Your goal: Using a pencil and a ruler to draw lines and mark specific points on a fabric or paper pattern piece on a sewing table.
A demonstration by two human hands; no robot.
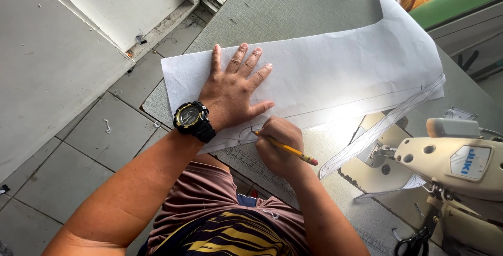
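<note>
Pencil, yellow with a red end, sits pinched in the right hand, its tip touching the near edge of a white fabric sheet, just below the left hand's thumb. The right hand's fingers are curled tight around the pencil, knuckles up, and the hand rests at the sheet's near edge.

The left hand lies flat on the sheet with fingers spread and pointing away from the body, pressing the fabric down on the grey tabletop. A black and yellow wristwatch sits on its wrist. The two hands are close together, the left just beyond the right.

The sheet stretches away to the right of both hands; a faint drawn line runs along it near its near edge, and its far right end narrows to a strip.

To the right of the right hand stands a cream sewing machine, with black scissors below it. Left of the left arm is a grey tiled floor.
</note>
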